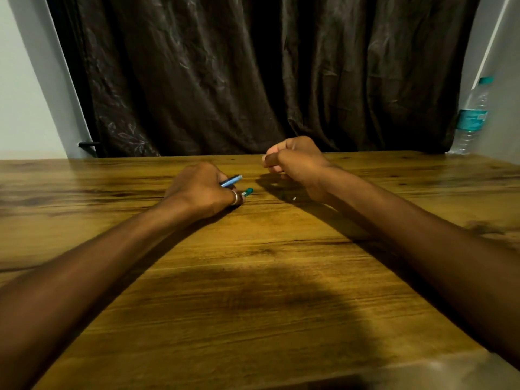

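Blue plastic shows first: the left hand [201, 190] has its grip closed round a slim blue plastic pen barrel [232, 181], whose free end juts out of the fingers toward the right. Just beneath that barrel, a short teal-tipped piece [247, 191] pokes out from under the finger wearing a silver ring [235, 197]. It touches the left hand, but I cannot tell whether it is held or merely lies under it. The left hand sits knuckles up, heel and forearm resting on the brown wood-grain desk [253, 277].

To the right of the left hand, apart from it, the right hand [295, 164] is lifted off the desk with the wrist cocked. Its grip is clenched, thumb pressed to the curled forefinger; whether something small is pinched there I cannot tell. A tiny pale bit [294, 198] lies on the desk in that hand's shadow.

It looks to me like a pen being taken apart or put together, the barrel steadied in one hand. The next move would call for bringing the right hand across to the barrel's free end, lined up along it.

Far to the right of the left hand, at the desk's back corner, stands a clear water bottle with a teal label [472, 116]; a dark brown curtain [253, 66] hangs behind.
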Available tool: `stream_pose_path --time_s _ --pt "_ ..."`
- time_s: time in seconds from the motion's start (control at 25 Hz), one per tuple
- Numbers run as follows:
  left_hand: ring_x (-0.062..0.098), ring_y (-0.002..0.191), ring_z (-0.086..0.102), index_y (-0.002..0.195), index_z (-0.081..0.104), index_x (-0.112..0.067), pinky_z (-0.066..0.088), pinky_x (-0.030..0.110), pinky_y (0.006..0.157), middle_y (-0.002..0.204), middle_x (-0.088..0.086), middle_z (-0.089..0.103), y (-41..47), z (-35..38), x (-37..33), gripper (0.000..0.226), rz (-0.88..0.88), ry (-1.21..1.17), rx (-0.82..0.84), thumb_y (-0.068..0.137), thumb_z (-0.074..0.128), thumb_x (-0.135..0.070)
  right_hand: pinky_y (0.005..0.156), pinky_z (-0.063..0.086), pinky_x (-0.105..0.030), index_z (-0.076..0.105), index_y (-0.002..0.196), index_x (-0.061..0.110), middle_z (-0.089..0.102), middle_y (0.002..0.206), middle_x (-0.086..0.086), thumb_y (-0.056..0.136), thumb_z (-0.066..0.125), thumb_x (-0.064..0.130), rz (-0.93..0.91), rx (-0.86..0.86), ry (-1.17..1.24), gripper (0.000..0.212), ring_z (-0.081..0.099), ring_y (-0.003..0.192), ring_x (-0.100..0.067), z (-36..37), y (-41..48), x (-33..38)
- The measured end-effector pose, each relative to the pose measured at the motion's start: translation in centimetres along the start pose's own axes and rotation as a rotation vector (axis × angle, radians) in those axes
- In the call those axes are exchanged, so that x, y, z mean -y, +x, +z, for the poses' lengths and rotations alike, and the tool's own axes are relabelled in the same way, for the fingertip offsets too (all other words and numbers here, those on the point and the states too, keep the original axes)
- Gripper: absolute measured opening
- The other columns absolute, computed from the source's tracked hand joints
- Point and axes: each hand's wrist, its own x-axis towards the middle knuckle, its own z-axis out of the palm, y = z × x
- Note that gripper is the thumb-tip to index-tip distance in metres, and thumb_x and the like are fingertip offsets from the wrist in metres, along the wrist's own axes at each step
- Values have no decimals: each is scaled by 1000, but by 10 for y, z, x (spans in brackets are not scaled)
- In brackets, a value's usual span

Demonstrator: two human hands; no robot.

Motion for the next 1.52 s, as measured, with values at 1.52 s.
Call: stream_pose_path --time_s 1.52 --pt "17 93 57 129 66 -16 45 33 86 112 11 63 -13 -15 -25 34 129 -186 -32 104 44 -23 64 49 -20 76 92 15 78 84 0 86 74 1 -80 399 -161 16 70 79 -5 -60 7 9"
